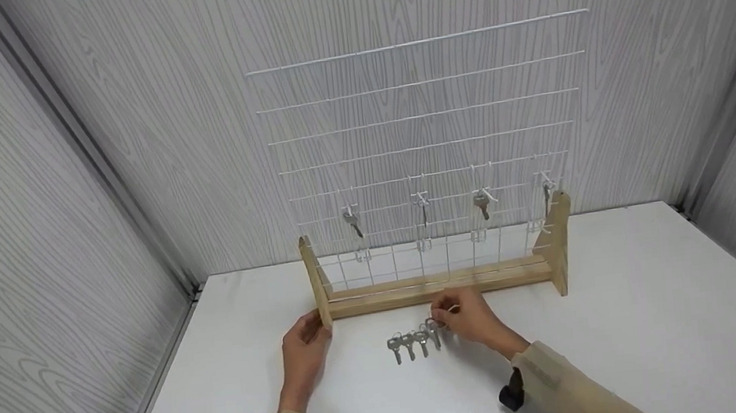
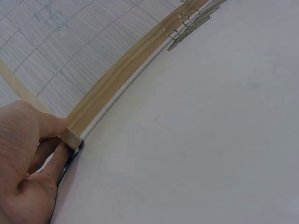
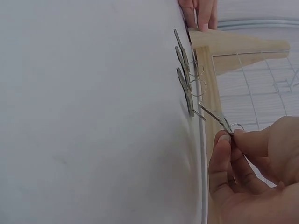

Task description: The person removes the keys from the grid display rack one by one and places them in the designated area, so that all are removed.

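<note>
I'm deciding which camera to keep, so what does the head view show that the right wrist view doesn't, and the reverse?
Only the head view shows the four hanging keys, the wire grid's top bar, the right wooden end piece and the beige sleeves.

Only the right wrist view shows the palm side of the right hand up close, its other fingers curled.

Both show that hand pinching a key, three keys on the white tabletop, and the left hand at the left wooden end piece.
</note>
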Available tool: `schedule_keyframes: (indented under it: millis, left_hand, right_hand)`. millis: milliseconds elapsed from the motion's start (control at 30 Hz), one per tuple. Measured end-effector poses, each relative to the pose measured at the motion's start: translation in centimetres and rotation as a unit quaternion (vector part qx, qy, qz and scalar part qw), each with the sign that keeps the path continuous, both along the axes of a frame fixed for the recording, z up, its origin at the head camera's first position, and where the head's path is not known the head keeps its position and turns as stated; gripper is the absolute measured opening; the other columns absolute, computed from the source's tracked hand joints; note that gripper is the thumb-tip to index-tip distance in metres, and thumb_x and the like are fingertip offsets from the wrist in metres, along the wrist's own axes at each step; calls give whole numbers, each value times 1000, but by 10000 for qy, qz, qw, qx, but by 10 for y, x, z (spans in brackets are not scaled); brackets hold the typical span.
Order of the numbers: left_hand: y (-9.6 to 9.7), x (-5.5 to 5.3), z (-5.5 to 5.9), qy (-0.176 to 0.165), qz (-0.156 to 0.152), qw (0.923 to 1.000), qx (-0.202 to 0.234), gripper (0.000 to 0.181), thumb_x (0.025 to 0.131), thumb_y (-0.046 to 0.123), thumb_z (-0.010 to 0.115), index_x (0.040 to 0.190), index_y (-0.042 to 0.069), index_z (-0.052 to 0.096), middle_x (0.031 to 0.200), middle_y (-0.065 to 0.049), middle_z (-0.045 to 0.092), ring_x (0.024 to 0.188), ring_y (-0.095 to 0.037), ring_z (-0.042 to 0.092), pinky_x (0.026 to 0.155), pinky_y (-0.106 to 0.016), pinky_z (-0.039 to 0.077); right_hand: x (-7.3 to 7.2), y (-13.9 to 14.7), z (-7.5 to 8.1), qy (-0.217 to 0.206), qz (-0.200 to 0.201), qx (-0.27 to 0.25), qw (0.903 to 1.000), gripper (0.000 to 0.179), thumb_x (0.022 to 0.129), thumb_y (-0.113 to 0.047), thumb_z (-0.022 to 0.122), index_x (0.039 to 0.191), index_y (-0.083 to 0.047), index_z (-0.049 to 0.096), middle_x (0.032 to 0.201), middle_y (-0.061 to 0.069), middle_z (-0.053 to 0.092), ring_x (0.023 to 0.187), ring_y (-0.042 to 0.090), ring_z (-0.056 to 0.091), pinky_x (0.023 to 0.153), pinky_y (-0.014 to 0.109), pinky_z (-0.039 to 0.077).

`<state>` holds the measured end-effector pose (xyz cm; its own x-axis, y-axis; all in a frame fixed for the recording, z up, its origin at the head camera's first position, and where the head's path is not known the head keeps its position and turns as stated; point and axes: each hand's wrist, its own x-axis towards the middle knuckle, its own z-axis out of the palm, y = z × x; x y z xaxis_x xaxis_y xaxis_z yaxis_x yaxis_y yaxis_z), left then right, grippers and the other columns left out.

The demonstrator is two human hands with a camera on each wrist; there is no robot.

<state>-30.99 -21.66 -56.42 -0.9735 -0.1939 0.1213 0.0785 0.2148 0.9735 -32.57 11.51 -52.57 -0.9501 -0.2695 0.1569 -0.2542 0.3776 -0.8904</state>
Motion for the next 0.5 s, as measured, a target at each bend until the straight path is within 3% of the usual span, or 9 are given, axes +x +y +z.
schedule_keyframes:
  millis: [500]
  left_hand:
    - [0,2,2,52,-68,10000,25,44,105,5,62,148,0,58,147,-23,63,141,-38,58,117,-46,52]
  right_hand:
    - [0,0,-7,140,-57,505,9986,5,99,-2,74,97,3,74,91,9,73,80,16,68,66,24,60]
